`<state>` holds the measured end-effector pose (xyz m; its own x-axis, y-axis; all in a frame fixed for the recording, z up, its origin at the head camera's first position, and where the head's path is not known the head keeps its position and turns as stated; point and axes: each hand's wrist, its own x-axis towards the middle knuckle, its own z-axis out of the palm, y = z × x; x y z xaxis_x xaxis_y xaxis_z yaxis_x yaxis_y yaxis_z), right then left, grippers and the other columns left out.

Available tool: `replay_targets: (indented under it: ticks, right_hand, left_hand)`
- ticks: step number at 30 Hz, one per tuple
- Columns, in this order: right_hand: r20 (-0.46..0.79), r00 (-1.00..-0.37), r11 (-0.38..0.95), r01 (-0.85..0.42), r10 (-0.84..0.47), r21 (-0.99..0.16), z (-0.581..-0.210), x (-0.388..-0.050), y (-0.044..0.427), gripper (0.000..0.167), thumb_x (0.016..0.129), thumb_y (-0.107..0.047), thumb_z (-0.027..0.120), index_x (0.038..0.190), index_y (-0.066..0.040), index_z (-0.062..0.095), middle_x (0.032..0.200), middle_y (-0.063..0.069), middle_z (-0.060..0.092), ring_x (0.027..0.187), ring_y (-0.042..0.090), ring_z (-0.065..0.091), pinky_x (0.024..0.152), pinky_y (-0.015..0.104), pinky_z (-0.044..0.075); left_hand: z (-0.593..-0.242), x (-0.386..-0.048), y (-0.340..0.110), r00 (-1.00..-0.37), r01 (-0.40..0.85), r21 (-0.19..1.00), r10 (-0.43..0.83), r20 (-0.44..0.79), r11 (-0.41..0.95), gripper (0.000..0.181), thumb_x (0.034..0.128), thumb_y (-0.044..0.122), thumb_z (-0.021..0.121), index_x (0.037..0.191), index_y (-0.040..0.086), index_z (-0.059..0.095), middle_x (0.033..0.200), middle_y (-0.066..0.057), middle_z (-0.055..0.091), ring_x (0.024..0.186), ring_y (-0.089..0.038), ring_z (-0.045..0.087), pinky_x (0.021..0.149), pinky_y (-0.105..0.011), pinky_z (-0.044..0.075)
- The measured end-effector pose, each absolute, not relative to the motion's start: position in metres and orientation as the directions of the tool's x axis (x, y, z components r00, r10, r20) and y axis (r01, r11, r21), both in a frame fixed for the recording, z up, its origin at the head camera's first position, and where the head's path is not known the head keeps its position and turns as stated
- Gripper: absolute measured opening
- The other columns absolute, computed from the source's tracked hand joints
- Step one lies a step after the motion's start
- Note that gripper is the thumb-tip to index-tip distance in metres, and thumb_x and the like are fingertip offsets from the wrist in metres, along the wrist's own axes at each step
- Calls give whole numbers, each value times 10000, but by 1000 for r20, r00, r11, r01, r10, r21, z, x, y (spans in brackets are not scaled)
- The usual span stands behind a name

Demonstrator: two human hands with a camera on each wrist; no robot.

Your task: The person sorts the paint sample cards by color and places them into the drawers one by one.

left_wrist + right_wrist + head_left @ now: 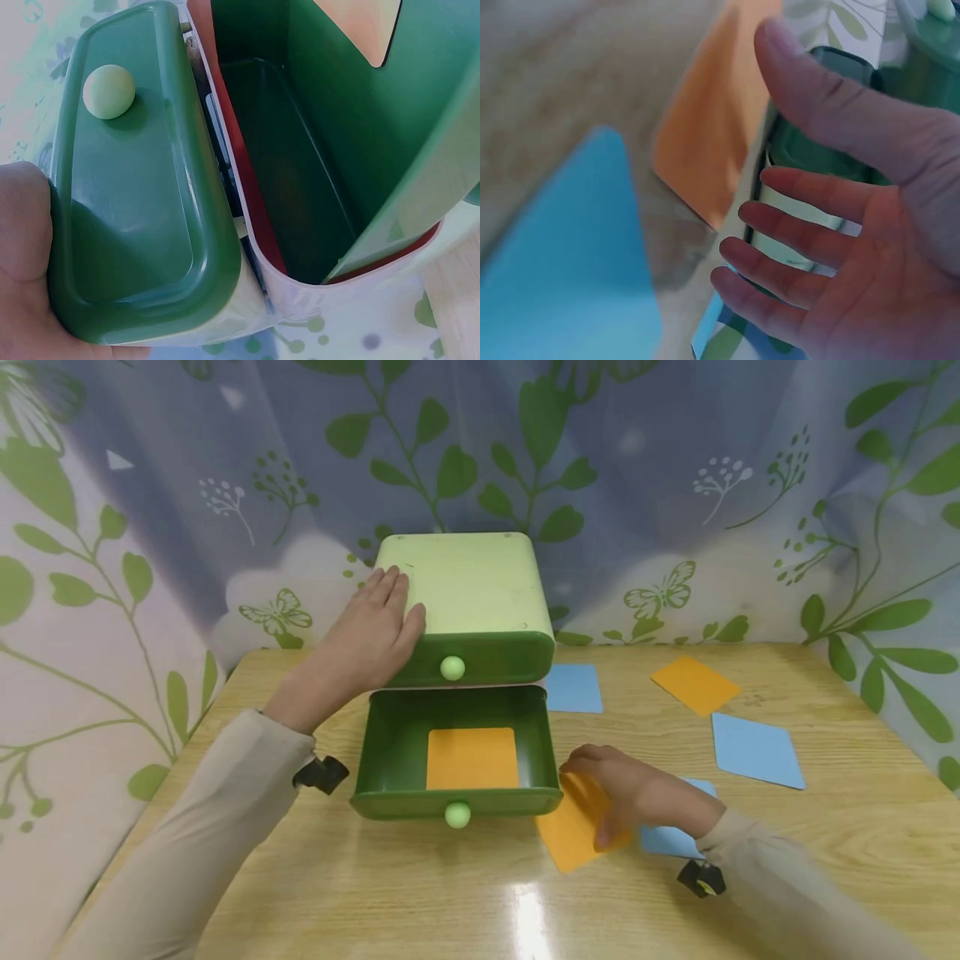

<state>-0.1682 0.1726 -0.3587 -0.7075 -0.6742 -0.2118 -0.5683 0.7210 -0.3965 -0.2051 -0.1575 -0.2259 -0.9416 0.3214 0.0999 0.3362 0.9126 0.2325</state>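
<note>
A small two-drawer cabinet [465, 581] with a pale green top stands on the table. Its lower green drawer [457, 806] is pulled out and has an orange card [472, 758] inside; the upper drawer [135, 195] is closed. My left hand [378, 627] rests on the left side of the cabinet's top, fingers extended. Just right of the lower drawer, my right hand [626, 789] is over another orange card [570, 827] on the table. The right wrist view shows the right hand [855, 240] with thumb and fingers spread, nothing gripped between them.
Blue cards lie behind the right hand's card area: one beside the cabinet [576, 687], one at the right [757, 750], one partly under the right wrist [671, 842]. Another orange card [695, 685] lies at the back right. A leaf-patterned curtain [660, 485] hangs behind the table.
</note>
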Motion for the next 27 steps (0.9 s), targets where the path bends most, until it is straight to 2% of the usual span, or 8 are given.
replay_targets:
  ticks: [3,7,12,16,20,23,27]
  right_hand:
    - [-207,-695,715,-602,-689,-356,-362,-164,172,894,561,-191,942,1336,-20,529,1334,142,459,1186,362,436,924,481,466]
    - [-197,-717,736,-599,-669,-317,-364,-162,173,878,532,-203,955,1303,-67,558,1164,61,479,1040,266,415,820,405,478]
    - [-176,-748,745,-548,-640,-380,-367,-163,181,697,537,-237,953,1130,-127,604,991,-3,453,935,210,357,762,355,438]
    - [-133,-748,694,-512,-650,-507,-367,-171,188,378,704,-243,871,962,-149,611,902,-16,468,858,185,399,714,315,415]
    - [-89,-743,614,-472,-663,-633,-359,-184,203,55,882,-156,714,868,-130,668,826,-45,589,757,139,515,682,292,457]
    - [-132,-761,614,-393,-635,-684,-346,-189,219,54,903,-126,684,859,-107,709,786,-43,645,712,123,556,647,286,483]
    - [-218,-803,619,-222,-555,-754,-329,-192,237,84,909,-100,666,899,-25,704,774,33,653,646,150,536,582,301,478]
  left_hand:
    - [-225,-206,-157,-943,333,228,318,102,915,656,1048,365,118,1502,-107,83,1575,-274,31,1460,-384,-20,1183,-483,34]
    - [-225,-206,-156,-940,338,222,321,113,914,655,1048,361,120,1499,-113,89,1574,-276,49,1460,-385,-4,1184,-480,37]
    - [-225,-206,-154,-937,348,228,331,112,909,664,1046,371,113,1499,-113,83,1573,-277,48,1459,-389,-4,1183,-485,34]
    - [-226,-205,-156,-939,342,228,323,117,912,662,1047,368,116,1499,-114,84,1572,-280,47,1458,-392,-6,1182,-490,35]
    - [-226,-205,-158,-940,339,229,318,125,913,664,1046,372,123,1500,-112,92,1572,-280,55,1459,-390,-1,1182,-493,39]
    - [-226,-204,-156,-938,346,237,325,125,908,669,1044,378,121,1501,-110,90,1572,-280,52,1460,-389,-5,1181,-494,36]
    - [-226,-205,-155,-939,343,237,322,122,909,666,1044,375,119,1501,-108,87,1573,-278,48,1460,-386,-11,1182,-490,31]
